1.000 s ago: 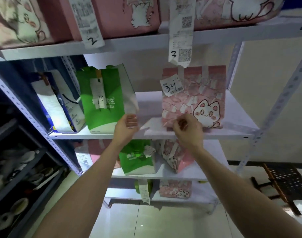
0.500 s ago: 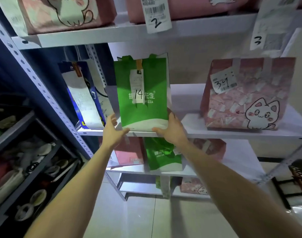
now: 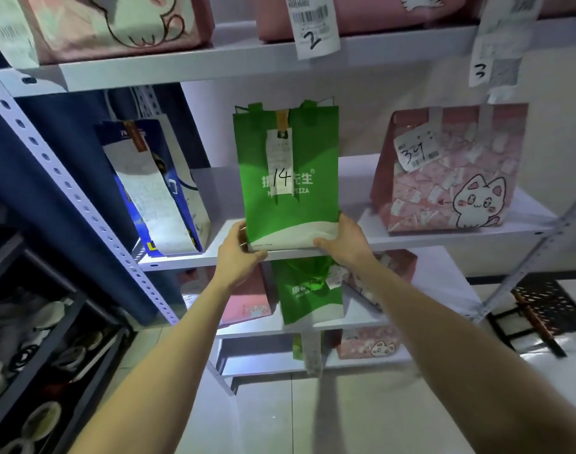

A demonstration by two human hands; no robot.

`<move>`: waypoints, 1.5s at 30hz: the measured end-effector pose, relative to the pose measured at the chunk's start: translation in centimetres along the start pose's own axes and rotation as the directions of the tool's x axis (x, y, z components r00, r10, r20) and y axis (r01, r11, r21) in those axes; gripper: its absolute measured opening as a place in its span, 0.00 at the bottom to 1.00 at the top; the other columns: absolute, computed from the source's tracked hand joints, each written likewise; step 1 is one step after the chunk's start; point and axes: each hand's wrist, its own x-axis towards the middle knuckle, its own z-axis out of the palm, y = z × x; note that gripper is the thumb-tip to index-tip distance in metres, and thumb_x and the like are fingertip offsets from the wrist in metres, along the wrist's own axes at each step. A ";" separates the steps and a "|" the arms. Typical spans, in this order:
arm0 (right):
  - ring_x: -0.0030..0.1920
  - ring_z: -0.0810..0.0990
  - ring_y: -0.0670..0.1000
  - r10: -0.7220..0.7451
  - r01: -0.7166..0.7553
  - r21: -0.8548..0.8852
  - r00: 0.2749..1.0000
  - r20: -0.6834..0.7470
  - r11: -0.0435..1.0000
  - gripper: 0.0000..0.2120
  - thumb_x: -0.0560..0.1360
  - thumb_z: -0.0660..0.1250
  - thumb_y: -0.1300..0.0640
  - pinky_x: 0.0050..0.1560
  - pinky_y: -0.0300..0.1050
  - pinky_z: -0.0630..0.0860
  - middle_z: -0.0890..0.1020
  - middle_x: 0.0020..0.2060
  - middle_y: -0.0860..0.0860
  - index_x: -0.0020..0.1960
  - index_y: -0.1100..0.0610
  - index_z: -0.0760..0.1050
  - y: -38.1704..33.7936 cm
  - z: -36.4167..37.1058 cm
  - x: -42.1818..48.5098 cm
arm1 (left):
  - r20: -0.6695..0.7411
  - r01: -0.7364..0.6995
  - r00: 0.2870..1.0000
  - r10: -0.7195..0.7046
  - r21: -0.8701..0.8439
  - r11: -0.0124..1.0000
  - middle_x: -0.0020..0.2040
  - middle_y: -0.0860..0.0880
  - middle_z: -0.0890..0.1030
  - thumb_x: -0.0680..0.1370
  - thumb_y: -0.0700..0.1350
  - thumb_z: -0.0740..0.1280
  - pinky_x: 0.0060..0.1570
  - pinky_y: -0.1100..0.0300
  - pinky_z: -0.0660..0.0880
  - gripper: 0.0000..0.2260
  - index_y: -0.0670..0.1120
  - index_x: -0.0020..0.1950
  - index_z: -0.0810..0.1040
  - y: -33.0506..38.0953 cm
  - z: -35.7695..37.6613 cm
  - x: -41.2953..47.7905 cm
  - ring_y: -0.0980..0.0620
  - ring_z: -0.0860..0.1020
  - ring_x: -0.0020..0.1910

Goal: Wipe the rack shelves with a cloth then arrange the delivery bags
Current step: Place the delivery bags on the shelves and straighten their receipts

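Now we are gripping the green bag (image 3: 286, 178) low with left hand (image 3: 239, 253) and right hand (image 3: 344, 242), the pink bag (image 3: 450, 172) released. We are arranging it upright at the shelf (image 3: 427, 241) front.

Green delivery bag (image 3: 288, 178) tagged 14, upright at white middle shelf's (image 3: 411, 239) front edge.

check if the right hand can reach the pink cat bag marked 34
Probably yes: the right hand grips the green bag, but only bare shelf lies between it and the pink cat bag.
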 end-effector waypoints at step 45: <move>0.55 0.82 0.39 0.140 -0.047 0.369 0.963 -0.229 0.928 0.46 0.58 0.83 0.33 0.55 0.47 0.83 0.81 0.58 0.39 0.68 0.47 0.67 24.9 -25.4 2.7 | 0.026 0.012 1.000 -0.015 0.105 0.994 0.64 0.57 0.82 0.75 0.45 0.78 0.63 0.51 0.79 0.30 0.57 0.74 0.70 13.5 29.7 0.2 0.50 0.82 0.64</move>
